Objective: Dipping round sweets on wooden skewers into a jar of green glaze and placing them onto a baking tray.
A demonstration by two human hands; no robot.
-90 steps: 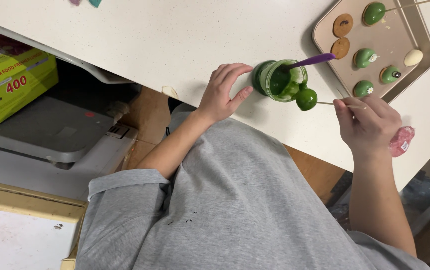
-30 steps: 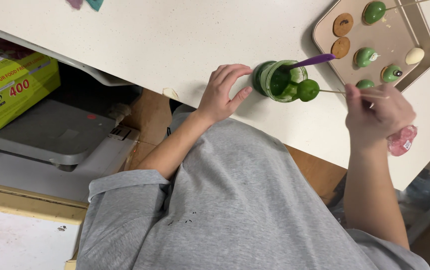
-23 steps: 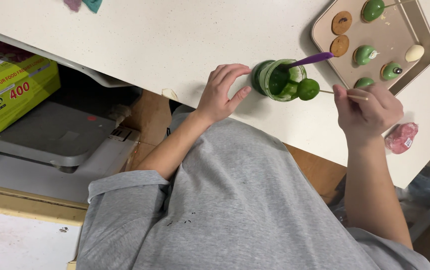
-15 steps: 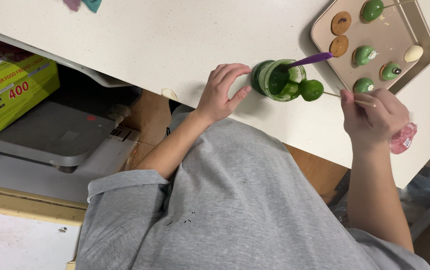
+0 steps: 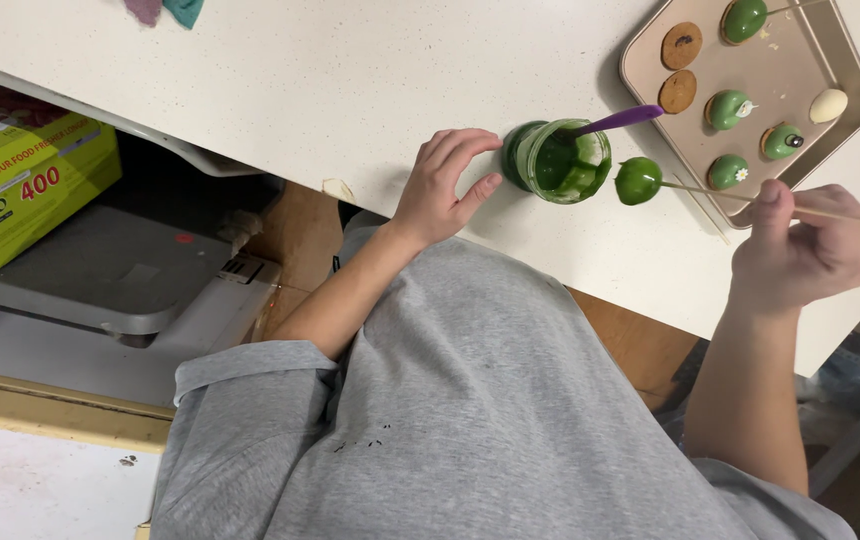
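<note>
A small glass jar point(image 5: 557, 160) of green coating stands on the white counter point(image 5: 330, 80), with a purple spoon handle point(image 5: 622, 120) sticking out of it. My left hand point(image 5: 440, 190) rests on the counter with its fingertips and thumb against the jar's left side. My right hand point(image 5: 808, 250) pinches a thin wooden skewer point(image 5: 710, 192) near the counter's front edge. On the skewer's tip is a glossy green coated ball point(image 5: 638, 180), held just right of the jar and clear of its rim.
A metal baking tray point(image 5: 830, 50) at the back right holds several green coated pieces, two brown cookies point(image 5: 680, 68) and one white piece point(image 5: 828, 104). Below the counter on the left are a yellow-green box point(image 5: 20, 200) and a grey appliance point(image 5: 120, 280).
My right hand has drawn the skewer to the right, so the green ball has come away from the jar's rim. My left hand has stayed at the jar.
</note>
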